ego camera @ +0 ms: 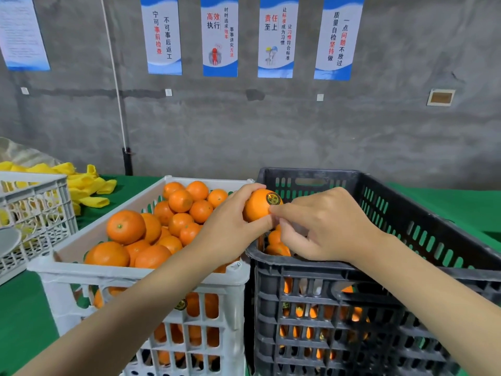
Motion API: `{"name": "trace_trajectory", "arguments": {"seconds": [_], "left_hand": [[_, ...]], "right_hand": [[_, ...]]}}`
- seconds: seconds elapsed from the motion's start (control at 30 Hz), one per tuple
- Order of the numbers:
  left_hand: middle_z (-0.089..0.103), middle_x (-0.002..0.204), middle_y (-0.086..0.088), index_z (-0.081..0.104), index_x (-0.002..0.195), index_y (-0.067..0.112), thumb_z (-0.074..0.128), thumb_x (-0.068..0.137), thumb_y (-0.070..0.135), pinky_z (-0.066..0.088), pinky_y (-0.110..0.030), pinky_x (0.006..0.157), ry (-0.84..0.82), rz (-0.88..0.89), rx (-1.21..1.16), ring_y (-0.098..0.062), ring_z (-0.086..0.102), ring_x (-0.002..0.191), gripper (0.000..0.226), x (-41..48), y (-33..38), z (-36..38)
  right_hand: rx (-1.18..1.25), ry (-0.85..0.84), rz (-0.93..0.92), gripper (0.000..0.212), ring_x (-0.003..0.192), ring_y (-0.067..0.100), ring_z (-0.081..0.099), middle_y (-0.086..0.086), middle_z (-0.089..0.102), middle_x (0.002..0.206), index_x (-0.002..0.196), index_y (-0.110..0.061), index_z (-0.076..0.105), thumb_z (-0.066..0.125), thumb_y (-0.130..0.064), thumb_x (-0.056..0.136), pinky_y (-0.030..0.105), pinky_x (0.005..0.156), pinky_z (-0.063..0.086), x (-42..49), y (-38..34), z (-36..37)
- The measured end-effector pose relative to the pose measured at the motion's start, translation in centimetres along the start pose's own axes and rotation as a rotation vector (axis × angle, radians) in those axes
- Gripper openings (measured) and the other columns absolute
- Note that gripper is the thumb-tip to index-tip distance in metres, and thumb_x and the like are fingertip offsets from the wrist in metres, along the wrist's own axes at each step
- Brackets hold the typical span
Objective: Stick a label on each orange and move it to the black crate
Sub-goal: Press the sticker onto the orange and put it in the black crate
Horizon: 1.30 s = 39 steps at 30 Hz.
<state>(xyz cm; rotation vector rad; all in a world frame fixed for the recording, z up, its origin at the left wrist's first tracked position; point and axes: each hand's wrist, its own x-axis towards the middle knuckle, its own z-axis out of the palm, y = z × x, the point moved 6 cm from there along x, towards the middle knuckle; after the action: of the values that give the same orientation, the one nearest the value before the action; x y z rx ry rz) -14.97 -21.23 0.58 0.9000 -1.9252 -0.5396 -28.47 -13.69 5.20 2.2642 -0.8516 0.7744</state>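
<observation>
Head view. White crate (141,272) left, black crate (406,191) right, side walls touching, both on green table cover (461,202); bare cover showing far right. Second white crate (40,202) at left edge, apart from the first, yellow foam sleeves (89,183) behind it. White crate filled above its rim with heap of oranges (126,226). Black crate part filled, few oranges (276,245) low inside, open room above them. Held orange (257,210) above the meeting rims, round label (273,198) stuck on top. Left hand (230,221) gripping it from the left, fingers curled round. Right hand (325,226) just beside, thumb tip touching its right side, other fingers loosely curled; anything pinched there not discernible.
</observation>
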Motion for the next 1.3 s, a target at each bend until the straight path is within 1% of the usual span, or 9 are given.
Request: {"name": "trace_trajectory", "arguments": {"seconds": [0.3,0.4,0.5,0.6,0.77,0.9,1.07,1.2,1.3], "left_hand": [[0.058,0.129,0.014,0.047,0.139,0.036,0.062,0.078,0.066,0.054,-0.033,0.097,-0.015,0.003,-0.016,-0.004,0.059,0.114,0.07,-0.1,0.2,0.0],[0.059,0.128,0.013,0.047,0.137,0.036,0.062,0.075,0.068,0.055,-0.036,0.095,-0.012,0.002,-0.008,-0.007,0.06,0.113,0.072,-0.2,0.3,0.0],[0.058,0.126,0.018,0.045,0.132,0.048,0.07,0.075,0.064,0.056,-0.026,0.091,-0.005,0.011,-0.008,-0.001,0.06,0.11,0.064,-0.3,0.4,-0.1],[0.058,0.122,0.025,0.047,0.122,0.06,0.079,0.072,0.059,0.054,-0.015,0.086,-0.045,0.043,-0.041,0.005,0.059,0.111,0.06,-0.6,1.0,0.0],[0.065,0.113,0.024,0.061,0.115,0.047,0.079,0.064,0.061,0.054,-0.018,0.085,-0.236,0.01,-0.116,0.002,0.063,0.108,0.055,-1.0,1.3,1.3],[0.065,0.114,0.022,0.065,0.113,0.044,0.068,0.065,0.072,0.049,-0.023,0.096,-0.278,-0.041,-0.045,0.004,0.058,0.113,0.055,-0.8,0.7,1.7],[0.044,0.143,0.023,0.032,0.148,0.042,0.051,0.062,0.088,0.032,-0.035,0.116,-0.257,-0.176,0.002,-0.003,0.035,0.139,0.1,-0.9,0.0,1.6],[0.047,0.136,0.03,0.041,0.135,0.054,0.06,0.071,0.077,0.034,-0.036,0.116,-0.258,-0.105,-0.054,-0.002,0.038,0.138,0.07,-0.9,0.7,1.8],[0.069,0.113,0.013,0.066,0.111,0.032,0.071,0.089,0.038,0.051,-0.025,0.095,-0.245,0.009,-0.149,-0.002,0.062,0.111,0.023,-0.8,1.5,1.7]], "right_hand": [[-0.048,0.011,0.106,0.036,0.042,0.015,0.056,-0.006,0.062,0.051,0.109,-0.015,0.076,0.05,-0.03,0.09,0.027,0.041,0.043,0.1,0.6,0.0],[-0.119,-0.035,0.194,0.045,0.042,0.014,0.052,-0.007,0.057,0.049,0.083,-0.02,0.076,0.035,-0.038,0.091,0.023,0.043,0.038,0.0,1.5,0.6],[-0.208,0.029,0.382,0.038,0.037,0.015,0.036,-0.009,0.037,0.043,0.056,-0.019,0.052,0.04,-0.035,0.089,0.019,0.042,0.022,-0.2,3.0,0.2],[-0.266,0.067,0.596,0.041,0.039,0.018,0.038,-0.006,0.036,0.043,0.054,-0.022,0.039,0.048,-0.031,0.093,0.023,0.044,0.027,-1.0,4.9,0.1],[-0.276,0.049,0.758,0.055,0.042,0.02,0.042,-0.002,0.04,0.045,0.053,-0.02,0.034,0.043,-0.041,0.102,0.026,0.044,0.026,-2.2,6.9,0.2],[-0.11,0.138,0.739,0.059,0.041,0.013,0.036,-0.006,0.034,0.042,0.049,-0.022,0.033,0.045,-0.046,0.102,0.027,0.047,0.02,-2.2,7.0,-0.1],[0.161,0.251,0.643,0.057,0.041,0.008,0.034,-0.01,0.03,0.043,0.051,-0.028,0.031,0.036,-0.054,0.101,0.023,0.054,0.025,-1.6,6.0,-0.3],[0.111,0.293,0.377,0.046,0.047,0.013,0.032,-0.014,0.027,0.05,0.058,-0.027,0.029,0.04,-0.04,0.101,0.032,0.067,0.037,-0.4,3.8,-0.7],[0.097,0.243,0.3,0.044,0.05,0.018,0.037,-0.011,0.031,0.053,0.06,-0.022,0.035,0.039,-0.038,0.1,0.038,0.067,0.043,0.1,3.1,-0.3]]}}
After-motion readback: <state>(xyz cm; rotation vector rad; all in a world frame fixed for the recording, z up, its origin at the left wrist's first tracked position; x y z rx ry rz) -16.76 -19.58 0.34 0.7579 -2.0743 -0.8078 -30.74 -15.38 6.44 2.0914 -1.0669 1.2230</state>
